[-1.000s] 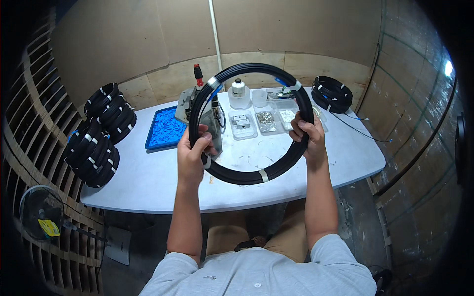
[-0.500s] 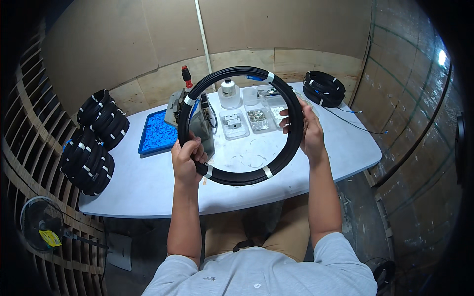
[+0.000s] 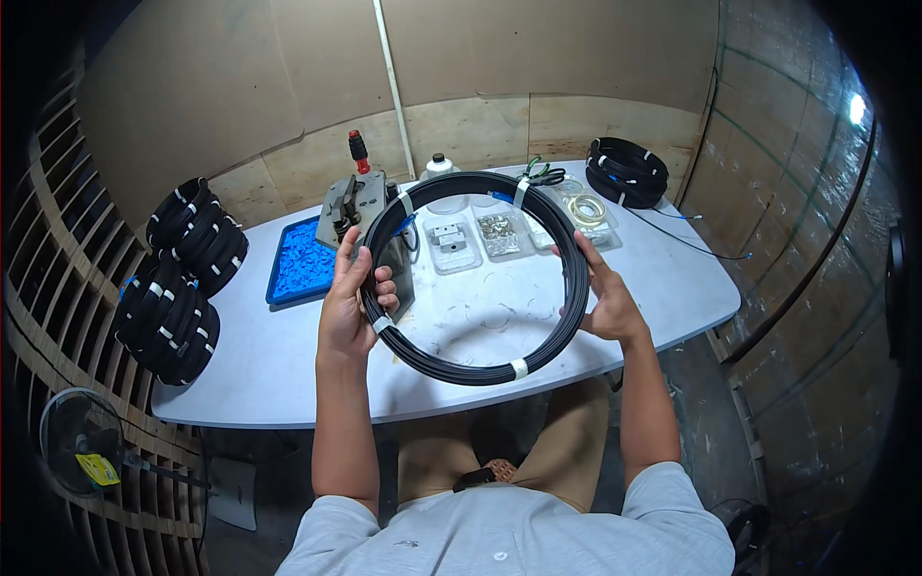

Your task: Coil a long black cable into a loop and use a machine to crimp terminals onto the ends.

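Both hands hold up a coil of black cable (image 3: 461,371), tilted above the front half of the table. White bands bind the ring in several places, and blue connectors (image 3: 404,227) show on its inner side. My left hand (image 3: 348,305) grips the coil's left side, thumb up and fingers curled around the inside. On the opposite side, my right hand (image 3: 613,300) supports the ring between thumb and fingers; its fingertips are partly hidden behind the cable. Behind the coil's left part stands a grey metal hand press (image 3: 369,195) with a red and black handle, partly covered.
The white table (image 3: 663,288) carries a blue tray (image 3: 272,288) of small blue pieces, clear containers (image 3: 457,261) of small parts, and a white bottle (image 3: 440,165). Banded coils (image 3: 178,322) are stacked at left, another coil (image 3: 626,173) sits back right. A fan (image 3: 82,442) stands lower left.
The coil has come down and nearer to me and tilts flatter. My left hand has shifted its grip, with fingers more spread; my right hand has lowered along the ring.
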Available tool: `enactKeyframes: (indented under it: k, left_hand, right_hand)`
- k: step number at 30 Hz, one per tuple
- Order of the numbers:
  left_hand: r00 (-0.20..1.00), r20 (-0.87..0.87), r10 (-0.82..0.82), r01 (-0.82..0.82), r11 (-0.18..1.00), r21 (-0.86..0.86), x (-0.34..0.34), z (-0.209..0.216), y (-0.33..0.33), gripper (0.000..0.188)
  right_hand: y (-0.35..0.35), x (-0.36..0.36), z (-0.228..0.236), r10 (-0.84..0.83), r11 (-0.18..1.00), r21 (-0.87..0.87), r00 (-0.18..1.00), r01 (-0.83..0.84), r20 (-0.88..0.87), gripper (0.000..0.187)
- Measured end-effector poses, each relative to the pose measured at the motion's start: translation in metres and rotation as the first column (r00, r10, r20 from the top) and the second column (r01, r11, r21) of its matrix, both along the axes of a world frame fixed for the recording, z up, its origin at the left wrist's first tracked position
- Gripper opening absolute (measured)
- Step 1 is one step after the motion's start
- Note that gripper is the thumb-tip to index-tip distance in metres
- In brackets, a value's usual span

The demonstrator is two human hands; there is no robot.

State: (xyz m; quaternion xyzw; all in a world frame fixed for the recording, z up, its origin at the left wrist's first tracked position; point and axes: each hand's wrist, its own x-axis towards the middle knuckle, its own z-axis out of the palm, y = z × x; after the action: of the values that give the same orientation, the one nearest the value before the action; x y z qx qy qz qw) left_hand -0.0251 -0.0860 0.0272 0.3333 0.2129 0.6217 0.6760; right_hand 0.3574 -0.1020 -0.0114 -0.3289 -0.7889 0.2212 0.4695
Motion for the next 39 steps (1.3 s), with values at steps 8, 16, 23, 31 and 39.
enactKeyframes:
  k: [8, 16, 23, 31, 39]
  left_hand:
    - [0.997, 0.008, -0.082, 0.081, 0.99, 0.116, -0.005, 0.001, 0.011, 0.074]
    - [0.689, -0.51, 0.515, -0.191, 0.808, 0.557, 0.029, 0.002, -0.001, 0.049]
    - [0.842, -0.476, 0.252, -0.105, 0.944, 0.313, 0.016, 0.002, 0.004, 0.047]
    - [0.77, -0.598, 0.22, -0.025, 0.948, 0.317, 0.012, 0.021, 0.011, 0.055]
    - [0.309, -0.341, 0.888, -0.475, 0.454, 0.754, 0.02, 0.014, 0.004, 0.056]
  right_hand:
    - [0.011, 0.007, 0.013, -0.506, 0.788, 0.433, 0.861, 0.439, 0.047, 0.068]
    - [0.012, -0.02, -0.002, 0.039, 0.859, -0.317, 0.669, -0.401, -0.742, 0.064]
    - [0.009, -0.026, 0.002, 0.02, 0.887, -0.338, 0.758, -0.314, -0.652, 0.068]
    - [0.007, -0.032, 0.03, -0.051, 0.893, -0.398, 0.832, -0.21, -0.552, 0.031]
    - [0.005, -0.07, 0.01, -0.148, 0.923, -0.324, 0.583, -0.209, -0.799, 0.022]
